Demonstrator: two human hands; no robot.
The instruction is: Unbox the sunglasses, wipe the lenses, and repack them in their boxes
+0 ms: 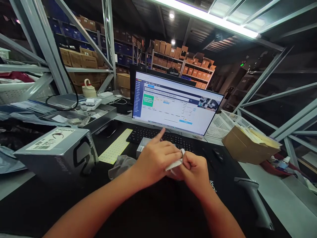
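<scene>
Both hands meet over the black desk mat, in front of the monitor. A small white cloth (174, 164) with a zigzag edge is bunched between them. My left hand (158, 158) has its fingers closed over the cloth, with the index finger stretched forward. My right hand (196, 168) is curled shut, pinching the cloth from the other side. Whether something is wrapped inside is hidden by the fingers. Just behind my left hand stands a small open white box (141, 147), partly covered. A crumpled grey translucent bag (121, 166) lies beside my left wrist.
A grey printed box (54, 158) stands left, near a yellow label sheet (116, 147). Behind the hands are a keyboard (138, 134) and a lit monitor (170, 102). To the right lie a mouse (218, 154), a barcode scanner (254, 195) and a cardboard box (244, 145).
</scene>
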